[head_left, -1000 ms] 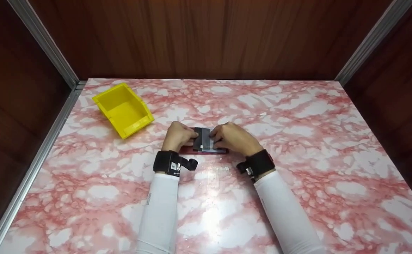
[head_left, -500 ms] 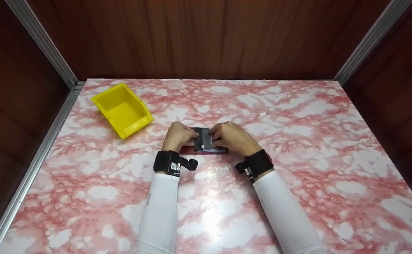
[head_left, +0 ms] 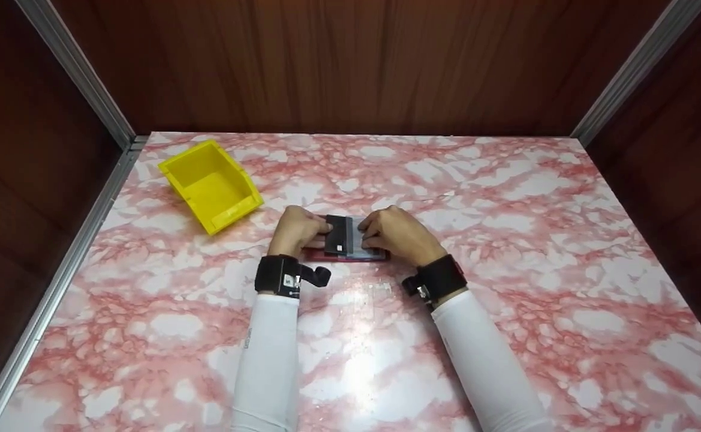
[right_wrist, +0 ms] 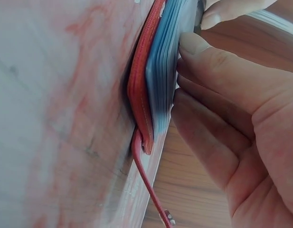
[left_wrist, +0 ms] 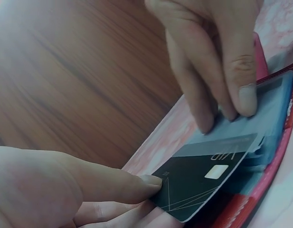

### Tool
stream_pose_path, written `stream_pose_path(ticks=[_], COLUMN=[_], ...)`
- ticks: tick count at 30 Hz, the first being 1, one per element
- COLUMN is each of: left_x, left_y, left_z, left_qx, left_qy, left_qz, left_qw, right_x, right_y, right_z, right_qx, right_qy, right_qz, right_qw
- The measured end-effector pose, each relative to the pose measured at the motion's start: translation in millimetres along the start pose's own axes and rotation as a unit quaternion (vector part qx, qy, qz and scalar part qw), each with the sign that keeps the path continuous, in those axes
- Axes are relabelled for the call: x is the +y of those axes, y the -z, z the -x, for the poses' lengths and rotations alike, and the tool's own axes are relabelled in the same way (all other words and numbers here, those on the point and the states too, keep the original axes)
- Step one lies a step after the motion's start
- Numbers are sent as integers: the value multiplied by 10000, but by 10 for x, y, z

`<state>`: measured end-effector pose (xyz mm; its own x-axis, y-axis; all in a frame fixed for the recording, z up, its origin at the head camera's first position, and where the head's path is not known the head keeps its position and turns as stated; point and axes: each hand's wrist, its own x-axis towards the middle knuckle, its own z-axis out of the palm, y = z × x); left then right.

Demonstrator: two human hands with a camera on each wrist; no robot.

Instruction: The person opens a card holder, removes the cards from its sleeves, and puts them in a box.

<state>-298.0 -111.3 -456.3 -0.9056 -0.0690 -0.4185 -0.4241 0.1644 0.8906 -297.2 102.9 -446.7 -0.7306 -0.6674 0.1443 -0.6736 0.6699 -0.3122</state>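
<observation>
A black bank-style card (left_wrist: 193, 183) with a chip and "VIP" lettering lies partly inside a clear plastic sleeve (left_wrist: 274, 102) of a red card holder (right_wrist: 141, 90). The holder lies open on the table. My left hand (head_left: 295, 231) pinches the card's exposed end between thumb and fingers, thumb on top. Across from it, my right hand (head_left: 401, 233) holds the sleeve, its thumb and bent fingertips close together at the top sleeve. Several blue-tinted sleeves show stacked at the holder's edge in the right wrist view. The card's far end shows grey through the plastic.
A yellow bin (head_left: 212, 189) stands at the back left of the red-and-white marbled table (head_left: 506, 198). Brown wood-grain panels (head_left: 350, 66) enclose the back and sides. A red strap with a snap (right_wrist: 153, 190) hangs from the holder.
My left hand has shifted slightly left along with the card, so more of its black face shows outside the sleeve. My right hand stays nearly in place.
</observation>
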Motion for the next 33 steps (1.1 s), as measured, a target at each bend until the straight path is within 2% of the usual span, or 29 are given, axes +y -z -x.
stream_pose_path(ticks=[6,16,18,20,22,24,26,29,33], left_x=[-8,8,21,35,45,43,23,-19,-55], left_y=[114,258,317,390,474,565,657,783,894], left_z=[17,53,57,59,59,57,53,28,-12], left_qx=[-15,160,255,458,739,1083,1450,1860,2272], left_qy=[17,-126,-169,-250,-369,-502,-594,-625,-578], left_qz=[55,224,450,882,1485,2198,2908,4067,5360], left_qw=[10000,9995,9985,9947,9855,9682,9439,8922,8110], right_x=[4,-7,-11,-16,-20,-20,-21,-18,-18], right_y=[-5,-4,0,4,8,8,7,6,12], right_z=[-9,-18,-19,-22,-25,-30,-30,-24,-11], right_qx=[-52,-80,-86,-84,-80,-78,-87,-105,-119], right_qy=[-90,-134,-158,-169,-175,-176,-201,-243,-313], right_qz=[-65,-125,-154,-177,-194,-202,-227,-257,-280], right_qw=[9999,9998,9997,9997,9996,9996,9995,9993,9990])
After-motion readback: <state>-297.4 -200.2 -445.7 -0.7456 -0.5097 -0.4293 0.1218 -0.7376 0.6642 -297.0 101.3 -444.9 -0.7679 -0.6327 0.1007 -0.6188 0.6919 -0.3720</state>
